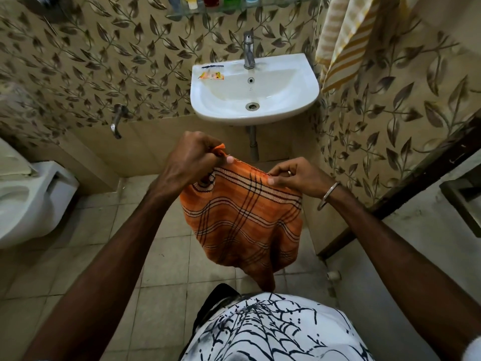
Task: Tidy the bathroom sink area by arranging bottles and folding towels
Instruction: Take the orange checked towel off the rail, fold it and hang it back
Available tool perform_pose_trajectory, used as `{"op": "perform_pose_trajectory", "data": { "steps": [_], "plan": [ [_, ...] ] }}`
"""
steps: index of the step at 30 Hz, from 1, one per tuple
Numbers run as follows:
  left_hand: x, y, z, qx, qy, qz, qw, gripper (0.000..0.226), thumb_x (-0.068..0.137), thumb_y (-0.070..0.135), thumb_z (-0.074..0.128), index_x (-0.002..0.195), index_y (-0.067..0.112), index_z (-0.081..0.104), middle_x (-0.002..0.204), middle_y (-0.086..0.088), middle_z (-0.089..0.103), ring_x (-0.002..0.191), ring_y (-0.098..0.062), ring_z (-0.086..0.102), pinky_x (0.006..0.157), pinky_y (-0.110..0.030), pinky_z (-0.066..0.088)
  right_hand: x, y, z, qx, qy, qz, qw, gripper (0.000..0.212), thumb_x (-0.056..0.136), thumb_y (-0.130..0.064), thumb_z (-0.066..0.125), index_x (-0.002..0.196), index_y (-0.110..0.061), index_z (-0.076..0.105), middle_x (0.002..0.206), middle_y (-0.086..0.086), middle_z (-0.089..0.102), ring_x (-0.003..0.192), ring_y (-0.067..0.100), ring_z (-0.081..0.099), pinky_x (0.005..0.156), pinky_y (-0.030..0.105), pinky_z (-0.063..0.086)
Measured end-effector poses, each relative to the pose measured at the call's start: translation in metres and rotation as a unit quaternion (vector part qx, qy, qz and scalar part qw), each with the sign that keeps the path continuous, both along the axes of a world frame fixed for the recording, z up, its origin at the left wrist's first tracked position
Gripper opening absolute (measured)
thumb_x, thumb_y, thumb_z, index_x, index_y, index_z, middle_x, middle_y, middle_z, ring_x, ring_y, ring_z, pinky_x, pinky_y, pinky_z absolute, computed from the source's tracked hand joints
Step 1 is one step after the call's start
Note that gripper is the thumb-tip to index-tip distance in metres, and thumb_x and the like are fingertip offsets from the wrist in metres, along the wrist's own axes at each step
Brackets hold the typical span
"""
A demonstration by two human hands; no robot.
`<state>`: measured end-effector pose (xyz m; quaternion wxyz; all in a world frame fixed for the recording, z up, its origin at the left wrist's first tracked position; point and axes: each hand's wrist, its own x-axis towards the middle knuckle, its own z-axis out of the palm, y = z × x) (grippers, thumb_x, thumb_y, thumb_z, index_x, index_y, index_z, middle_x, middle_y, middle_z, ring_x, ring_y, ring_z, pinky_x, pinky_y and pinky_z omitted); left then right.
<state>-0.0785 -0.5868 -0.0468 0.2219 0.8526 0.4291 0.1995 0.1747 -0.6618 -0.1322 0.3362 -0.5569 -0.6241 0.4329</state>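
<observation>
- Leaf-patterned tiles cover the walls of a small bathroom, seen from above by a person standing on a pale tiled floor [86,230].
- Left hand [187,160] is curled tight, its grip bunching one top corner of an orange plaid towel [244,220].
- Right hand [296,175] pinches the opposite top corner between thumb and fingers; a ring and a metal bangle [328,196] show on it.
- Between the two hands the towel hangs in the air in front of the person's body, sagging to a point near a white patterned shirt [273,327].
- Beyond the hands, a white sink [286,100] is fixed to the wall, with a steel tap [249,50] and a small orange sachet [212,75] on its rim.
- Coloured bottles [208,1] stand on a glass shelf [182,14] above.
- A striped yellow towel [346,43] hangs at the right; a toilet [28,199] sits at the left.
</observation>
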Motion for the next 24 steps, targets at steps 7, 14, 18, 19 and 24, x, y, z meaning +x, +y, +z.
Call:
{"op": "perform_pose_trajectory", "data": {
  "steps": [7,14,18,19,24],
  "plan": [
    [-0.004,0.005,-0.005,-0.032,0.068,0.005,0.997,0.038,0.079,0.029,0.081,0.112,0.013,0.073,0.105,-0.009,0.076,0.090,-0.014,0.069,0.077,-0.033,0.059,-0.008,0.004,0.006,0.088,-0.079,-0.006,0.993,0.019,0.087,-0.029,0.076,0.094,-0.012,0.079,0.089,-0.004,0.077,0.083,0.008,0.071,0.074,0.029,0.058],
    [0.031,-0.016,-0.018,-0.064,0.101,-0.159,0.980,0.057,0.072,0.040,0.083,0.122,0.020,0.068,0.109,-0.004,0.075,0.094,-0.016,0.071,0.080,-0.040,0.060,-0.022,0.008,0.014,0.121,-0.109,0.009,0.987,0.010,0.085,-0.030,0.077,0.084,-0.021,0.078,0.074,-0.006,0.071,0.066,0.005,0.062,0.061,0.034,0.047],
    [0.031,-0.007,-0.025,-0.017,0.082,-0.134,0.987,0.035,0.072,0.053,0.078,0.073,0.019,0.072,0.066,0.001,0.067,0.061,-0.018,0.064,0.056,-0.044,0.054,-0.016,0.005,0.015,0.098,-0.075,0.005,0.992,0.015,0.086,-0.030,0.076,0.091,-0.016,0.079,0.084,-0.004,0.076,0.080,0.011,0.069,0.071,0.033,0.052],
    [0.031,-0.005,-0.025,-0.009,0.081,-0.128,0.988,0.036,0.072,0.054,0.077,0.071,0.019,0.072,0.064,0.001,0.066,0.059,-0.019,0.063,0.055,-0.044,0.054,-0.015,0.004,0.016,0.080,-0.057,0.005,0.995,0.017,0.088,-0.030,0.074,0.092,-0.014,0.079,0.085,-0.002,0.076,0.080,0.013,0.068,0.071,0.032,0.051],
    [0.031,-0.005,-0.023,0.021,0.070,-0.123,0.990,0.021,0.077,0.036,0.081,0.074,0.016,0.075,0.068,0.001,0.067,0.063,-0.017,0.064,0.060,-0.042,0.057,-0.004,0.003,0.011,-0.023,-0.038,0.009,0.999,0.022,0.098,-0.020,0.061,0.098,-0.003,0.075,0.080,-0.002,0.070,0.066,0.003,0.061,0.061,0.016,0.046]
  ]
}}
